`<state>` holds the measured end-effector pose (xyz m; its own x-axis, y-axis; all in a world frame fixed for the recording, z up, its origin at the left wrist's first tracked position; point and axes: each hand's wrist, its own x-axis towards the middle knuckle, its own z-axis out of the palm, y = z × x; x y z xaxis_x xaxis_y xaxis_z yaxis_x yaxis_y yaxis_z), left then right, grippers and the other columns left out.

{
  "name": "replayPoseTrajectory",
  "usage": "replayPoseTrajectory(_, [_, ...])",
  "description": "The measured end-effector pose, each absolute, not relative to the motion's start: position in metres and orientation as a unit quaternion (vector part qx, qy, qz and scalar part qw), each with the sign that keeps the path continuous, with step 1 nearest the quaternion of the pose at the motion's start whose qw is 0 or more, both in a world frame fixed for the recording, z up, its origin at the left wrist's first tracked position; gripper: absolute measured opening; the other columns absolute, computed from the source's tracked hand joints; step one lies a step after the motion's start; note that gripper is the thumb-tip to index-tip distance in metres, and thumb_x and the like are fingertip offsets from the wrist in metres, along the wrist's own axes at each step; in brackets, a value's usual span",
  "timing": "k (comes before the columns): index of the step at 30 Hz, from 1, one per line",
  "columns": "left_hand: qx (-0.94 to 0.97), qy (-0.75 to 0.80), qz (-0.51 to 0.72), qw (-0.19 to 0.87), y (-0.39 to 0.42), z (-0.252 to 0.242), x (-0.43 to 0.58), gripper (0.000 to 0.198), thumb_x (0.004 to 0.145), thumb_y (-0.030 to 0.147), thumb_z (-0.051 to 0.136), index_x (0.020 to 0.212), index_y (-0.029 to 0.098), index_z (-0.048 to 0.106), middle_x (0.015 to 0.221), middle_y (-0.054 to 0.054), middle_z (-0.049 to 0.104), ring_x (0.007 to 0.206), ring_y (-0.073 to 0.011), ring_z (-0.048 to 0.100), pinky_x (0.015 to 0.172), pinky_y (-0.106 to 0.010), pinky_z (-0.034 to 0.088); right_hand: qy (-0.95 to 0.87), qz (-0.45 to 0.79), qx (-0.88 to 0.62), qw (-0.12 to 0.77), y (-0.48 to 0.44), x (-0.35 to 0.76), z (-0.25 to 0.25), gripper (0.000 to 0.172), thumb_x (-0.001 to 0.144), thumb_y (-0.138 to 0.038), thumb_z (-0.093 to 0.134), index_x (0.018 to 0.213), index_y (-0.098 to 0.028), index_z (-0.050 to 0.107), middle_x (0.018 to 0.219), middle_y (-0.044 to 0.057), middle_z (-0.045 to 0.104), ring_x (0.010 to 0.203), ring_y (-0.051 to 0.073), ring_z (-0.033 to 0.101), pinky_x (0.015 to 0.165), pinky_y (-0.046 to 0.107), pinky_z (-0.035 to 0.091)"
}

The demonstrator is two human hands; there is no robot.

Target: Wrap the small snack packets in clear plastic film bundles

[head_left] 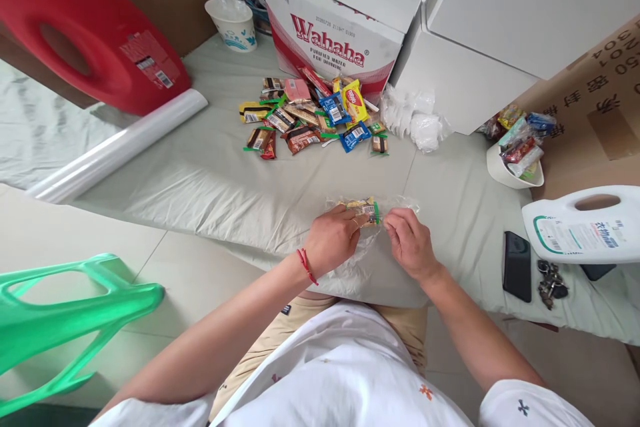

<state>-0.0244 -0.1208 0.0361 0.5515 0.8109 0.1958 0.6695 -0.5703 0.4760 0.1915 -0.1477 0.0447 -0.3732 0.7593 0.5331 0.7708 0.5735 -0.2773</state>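
A small wrapped snack point(369, 209) with a barcode and a green end lies on a sheet of clear plastic film point(357, 257) near the bed-like surface's front edge. My left hand point(333, 235), with a red string on its wrist, grips and presses the snack from the left, and part of the wrapper is hidden under its fingers. Just right of the green end, my right hand point(411, 241) is closed in a pinch on the film. Beyond both hands sits a loose pile of wrapped snacks point(305, 119) in several colours.
Folded clear plastic bags point(423, 123) lie right of the pile, before white drawers. A Wahaha carton point(330, 33), paper cup point(235, 30), film roll point(130, 143) and red jug point(115, 33) stand behind and left. Rightward are a snack tub point(507, 173), white bottle point(585, 227), phone point(517, 267) and keys point(551, 285).
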Motion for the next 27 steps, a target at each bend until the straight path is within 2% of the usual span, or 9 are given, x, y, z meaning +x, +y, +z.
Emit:
replayPoseTrajectory(4, [0.866,0.414,0.193,0.203,-0.122,0.038,-0.024,0.035,0.098,0.013,0.052,0.123,0.022,0.074,0.094,-0.006,0.076,0.096,-0.0239,0.067,0.075,-0.033,0.053,-0.807,0.033,-0.515,0.287,-0.116,0.177,0.048,0.016,0.107,-0.023,0.044,0.105,-0.024,0.060,0.108,0.008,0.065,0.083,0.015,0.065,0.063,0.027,0.046])
replayPoseTrajectory(10, [0.864,0.394,0.227,0.218,-0.123,0.030,-0.027,0.034,0.099,0.017,0.050,0.124,0.020,0.072,0.094,-0.009,0.075,0.099,-0.0258,0.067,0.081,-0.037,0.056,-0.777,0.161,-0.553,0.252,-0.088,0.160,0.038,0.018,0.104,-0.027,0.044,0.097,-0.023,0.059,0.096,0.004,0.065,0.078,0.017,0.060,0.070,0.029,0.045])
replayPoseTrajectory(14, [0.869,0.333,0.281,0.235,-0.122,0.029,-0.041,0.043,0.104,0.044,0.048,0.130,0.016,0.068,0.110,-0.014,0.075,0.106,-0.0278,0.068,0.090,-0.041,0.056,-0.752,0.201,-0.566,0.273,-0.083,0.156,0.032,0.018,0.102,-0.028,0.043,0.095,-0.023,0.058,0.094,0.004,0.066,0.080,0.018,0.060,0.073,0.029,0.043])
replayPoseTrajectory(16, [0.882,0.297,0.284,0.229,-0.123,0.029,-0.049,0.062,0.099,0.064,0.052,0.134,0.015,0.065,0.109,-0.015,0.074,0.105,-0.0291,0.068,0.091,-0.041,0.056,-0.749,0.211,-0.566,0.272,-0.081,0.156,0.032,0.018,0.102,-0.029,0.043,0.094,-0.023,0.058,0.092,0.004,0.066,0.080,0.018,0.059,0.073,0.029,0.043])
replayPoseTrajectory(18, [0.899,0.286,0.269,0.193,-0.124,0.027,-0.054,0.078,0.090,0.075,0.058,0.138,0.013,0.062,0.108,-0.015,0.073,0.104,-0.0310,0.068,0.089,-0.042,0.056,-0.750,0.217,-0.564,0.269,-0.080,0.156,0.032,0.018,0.101,-0.029,0.043,0.093,-0.023,0.057,0.090,0.004,0.066,0.080,0.019,0.059,0.074,0.029,0.043])
replayPoseTrajectory(20, [0.909,0.302,0.248,0.145,-0.127,0.023,-0.057,0.071,0.092,0.066,0.062,0.140,0.013,0.059,0.108,-0.015,0.072,0.103,-0.0308,0.067,0.086,-0.042,0.055,-0.748,0.219,-0.566,0.268,-0.079,0.156,0.033,0.018,0.101,-0.030,0.042,0.093,-0.023,0.057,0.090,0.004,0.066,0.079,0.019,0.058,0.074,0.029,0.043])
replayPoseTrajectory(22, [0.903,0.327,0.251,0.120,-0.128,0.020,-0.058,0.045,0.101,0.045,0.059,0.134,0.015,0.062,0.103,-0.013,0.071,0.096,-0.0271,0.066,0.081,-0.039,0.053,-0.747,0.220,-0.568,0.266,-0.079,0.155,0.033,0.017,0.100,-0.029,0.042,0.093,-0.023,0.056,0.090,0.004,0.065,0.080,0.019,0.058,0.075,0.030,0.042])
replayPoseTrajectory(24, [0.875,0.360,0.296,0.134,-0.128,0.019,-0.059,0.024,0.103,0.031,0.053,0.118,0.018,0.068,0.090,-0.008,0.069,0.085,-0.0224,0.063,0.076,-0.035,0.050,-0.747,0.223,-0.569,0.263,-0.079,0.155,0.033,0.016,0.100,-0.029,0.042,0.092,-0.023,0.055,0.089,0.004,0.065,0.079,0.019,0.057,0.075,0.029,0.042])
replayPoseTrajectory(27, [0.791,0.428,0.389,0.199,-0.123,0.019,-0.062,0.026,0.104,0.030,0.050,0.088,0.020,0.066,0.072,-0.004,0.059,0.072,-0.0181,0.056,0.070,-0.031,0.046,-0.744,0.232,-0.571,0.258,-0.079,0.155,0.033,0.016,0.100,-0.030,0.042,0.091,-0.023,0.054,0.086,0.003,0.064,0.074,0.018,0.055,0.072,0.029,0.040])
